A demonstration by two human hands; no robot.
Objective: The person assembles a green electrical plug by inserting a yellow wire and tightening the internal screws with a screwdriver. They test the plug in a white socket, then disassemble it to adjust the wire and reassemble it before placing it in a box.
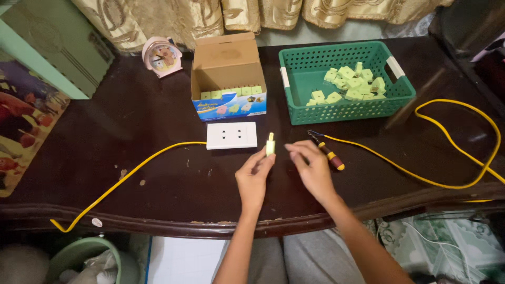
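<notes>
1. Left hand [253,176] is pinching a small pale-green plug piece [270,144] between thumb and fingertips, held upright just above the dark wooden table [158,158], right next to the white socket plate [231,135]. Grip looks low on the part, which seems sensible since it leaves the top end free.

2. Right hand [311,167] is empty, fingers loosely curled with the tips drawn together, just beside the green piece but not touching it. The little screwdriver [327,151] with the yellow and red handle lies on the table right behind those fingers.

3. If I were doing it, I'd keep the left wrist resting near the table edge so the piece doesn't wobble, and bring the right fingers in from the side, not over the top.

4. Watch the yellow cable [447,158], which loops around on both sides and could probably snag a sleeve or elbow.

5. Spare green parts sit in the green basket [294,113] and in the open cardboard box [229,68], well apart from the hands.
</notes>
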